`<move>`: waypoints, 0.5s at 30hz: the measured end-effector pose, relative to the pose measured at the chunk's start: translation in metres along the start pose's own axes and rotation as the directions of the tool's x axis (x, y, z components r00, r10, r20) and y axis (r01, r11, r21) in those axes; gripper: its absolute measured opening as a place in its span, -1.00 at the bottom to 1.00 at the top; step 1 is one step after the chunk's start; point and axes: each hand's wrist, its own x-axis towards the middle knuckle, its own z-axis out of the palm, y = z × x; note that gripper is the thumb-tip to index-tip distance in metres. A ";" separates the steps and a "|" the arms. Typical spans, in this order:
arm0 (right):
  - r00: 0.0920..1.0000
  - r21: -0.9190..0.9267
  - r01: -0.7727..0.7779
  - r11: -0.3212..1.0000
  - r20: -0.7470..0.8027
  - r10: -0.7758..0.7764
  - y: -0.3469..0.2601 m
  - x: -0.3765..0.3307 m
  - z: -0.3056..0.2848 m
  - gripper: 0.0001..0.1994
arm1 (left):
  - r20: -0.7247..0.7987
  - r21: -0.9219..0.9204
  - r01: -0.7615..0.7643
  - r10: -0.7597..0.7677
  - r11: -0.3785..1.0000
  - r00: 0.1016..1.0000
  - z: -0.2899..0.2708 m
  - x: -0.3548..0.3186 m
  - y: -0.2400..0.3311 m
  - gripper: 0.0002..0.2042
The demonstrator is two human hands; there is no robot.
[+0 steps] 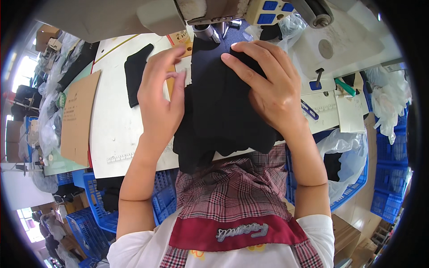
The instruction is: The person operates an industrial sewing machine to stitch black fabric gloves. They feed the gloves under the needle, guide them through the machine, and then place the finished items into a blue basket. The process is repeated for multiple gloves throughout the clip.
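Note:
Black fabric (pixel 219 107) runs from beneath the needle area of a sewing machine (pixel 161 15) over the table's front edge toward my lap. My right hand (pixel 275 82) lies on its right side with fingers stretched out, the fingertips close to the needle area (pixel 223 30). Its thumb is mostly hidden. Left of the cloth, my left hand (pixel 158 91) is raised, fingers curved and apart from the thumb, with nothing seen between them. A separate narrow black fabric piece (pixel 137 73) lies on the white table (pixel 109 134) beyond that hand.
Cardboard (pixel 80 118) leans along the table's left edge. To the right lie a blue cutter (pixel 309 110) and a green-handled tool (pixel 345 87). Blue crates (pixel 389 178) stand on the right, and a basket lined with clear plastic (pixel 346 167) is beside my right arm.

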 end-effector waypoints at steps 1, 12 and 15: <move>1.000 0.007 -0.004 1.000 0.003 0.004 0.001 0.000 0.000 -0.55 | 0.005 0.207 -0.206 0.210 0.956 0.978 -0.002 0.000 -0.002 -0.70; 0.985 0.239 -0.144 0.960 0.127 0.117 -0.005 0.001 -0.030 -0.49 | 0.023 0.209 -0.394 0.399 0.895 0.917 0.012 0.000 -0.002 -0.50; 0.971 0.309 -0.203 0.929 0.186 0.150 -0.013 -0.002 -0.046 -0.47 | 0.022 0.233 -0.367 0.372 0.901 0.928 0.015 0.000 -0.001 -0.50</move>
